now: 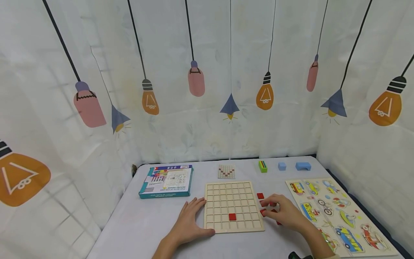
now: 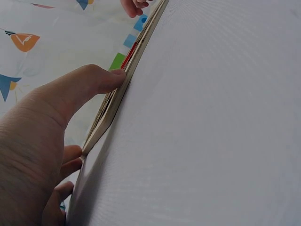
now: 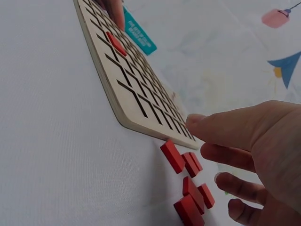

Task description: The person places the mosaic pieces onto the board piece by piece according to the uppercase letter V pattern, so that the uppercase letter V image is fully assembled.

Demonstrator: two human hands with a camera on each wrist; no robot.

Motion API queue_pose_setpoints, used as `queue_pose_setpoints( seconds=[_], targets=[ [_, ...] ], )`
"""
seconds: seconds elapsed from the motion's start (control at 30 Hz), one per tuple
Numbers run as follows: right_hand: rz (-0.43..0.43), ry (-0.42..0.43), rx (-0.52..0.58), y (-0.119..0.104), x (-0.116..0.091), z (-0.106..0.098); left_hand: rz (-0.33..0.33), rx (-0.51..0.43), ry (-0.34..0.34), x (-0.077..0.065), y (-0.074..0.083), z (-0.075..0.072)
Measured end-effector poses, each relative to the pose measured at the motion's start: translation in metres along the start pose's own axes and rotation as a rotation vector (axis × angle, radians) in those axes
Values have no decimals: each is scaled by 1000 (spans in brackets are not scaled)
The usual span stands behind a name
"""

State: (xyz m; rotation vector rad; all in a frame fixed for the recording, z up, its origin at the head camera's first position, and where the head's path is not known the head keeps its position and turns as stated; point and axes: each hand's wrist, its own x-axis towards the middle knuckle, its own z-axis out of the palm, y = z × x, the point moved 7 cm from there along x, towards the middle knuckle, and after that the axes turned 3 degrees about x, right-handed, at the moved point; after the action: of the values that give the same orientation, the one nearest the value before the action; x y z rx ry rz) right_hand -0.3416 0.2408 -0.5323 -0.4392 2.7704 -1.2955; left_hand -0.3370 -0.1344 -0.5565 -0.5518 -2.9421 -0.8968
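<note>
**Head view: right hand (image 1: 283,208) at the loose red tiles (image 1: 260,195)**

Picking up a tile looks like the step in hand — the next move likely calls for a pinch. The right fingers stand slightly parted, no tile plainly held; the left hand (image 1: 189,223) spreads, touching the grid board's (image 1: 239,229) left and near edges. The tiles lie beside its right edge, turned variously. Flat on the worktop (image 1: 123,230), the board looks nearly square — no clear long axis.

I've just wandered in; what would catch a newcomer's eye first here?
Probably the lone red tile in the lower part of the pale gridded board on the white table. Next, the loose red tiles just right of that board, by the right hand. Behind, orange bulbs decorate the white backdrop.
</note>
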Motion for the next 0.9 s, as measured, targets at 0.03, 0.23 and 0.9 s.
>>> queue_pose_setpoints(
  seconds=[0.03,0.23,0.9],
  targets=[
    [-6,-4,-3,1,0,0,1,0,1,0,0,0],
    [-22,-34,3,3,-1,3,1,4,1,0,0,1],
    [37,-25,-77,11,-2,14,-6,3,-8,0,0,0]
  ],
)
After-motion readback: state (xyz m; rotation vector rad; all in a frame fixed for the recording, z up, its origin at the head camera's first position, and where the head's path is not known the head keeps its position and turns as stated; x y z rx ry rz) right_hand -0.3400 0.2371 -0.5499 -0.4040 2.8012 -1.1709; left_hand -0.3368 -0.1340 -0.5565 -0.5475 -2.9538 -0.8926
